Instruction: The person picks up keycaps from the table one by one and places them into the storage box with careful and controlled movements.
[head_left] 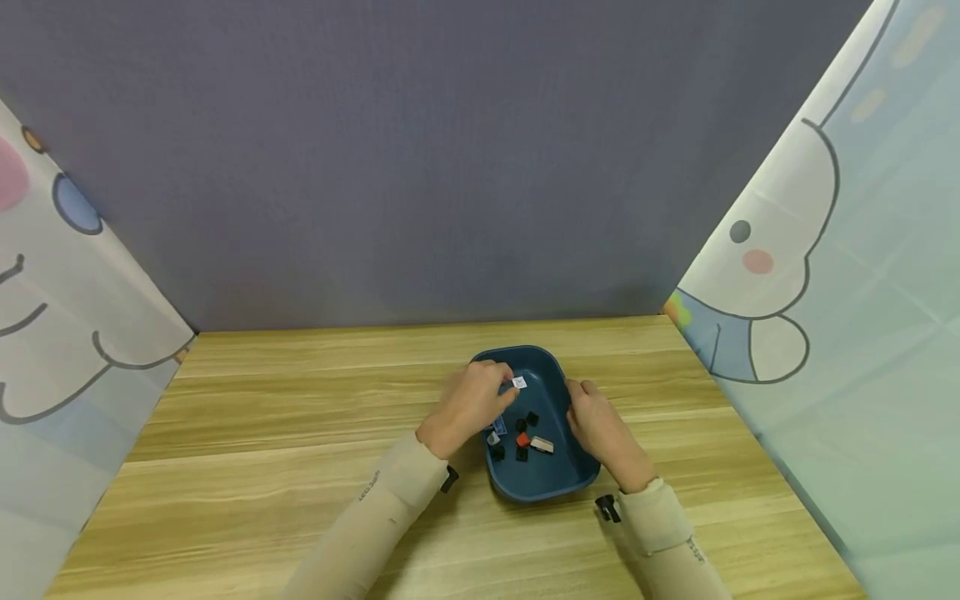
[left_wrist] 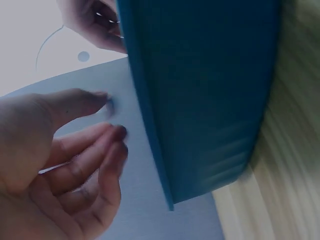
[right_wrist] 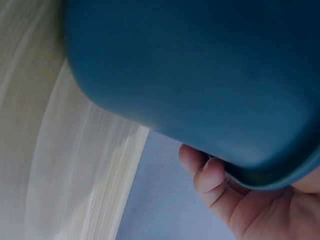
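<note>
A dark blue tray [head_left: 551,487] with rounded corners and raised walls stands on the table. My right hand [head_left: 603,425] grips its right rim, the fingers [right_wrist: 210,175] curled at the edge in the right wrist view. My left hand [head_left: 471,398] is over the tray's far left side, pinching a small white square piece [head_left: 519,382] with a dark mark between thumb and fingertips; in the left wrist view this piece [left_wrist: 111,107] is blurred. Inside the tray lie several small black pieces [head_left: 521,454], a red piece [head_left: 522,439], a longer white piece [head_left: 542,445] and another white piece [head_left: 492,437].
The wood-grain table [head_left: 300,433] spreads out around the tray. A grey-blue panel [head_left: 420,167] rises behind its far edge. Printed cloths [head_left: 885,333] hang at either side. Each wrist carries a black clip [head_left: 607,507] close to the tabletop.
</note>
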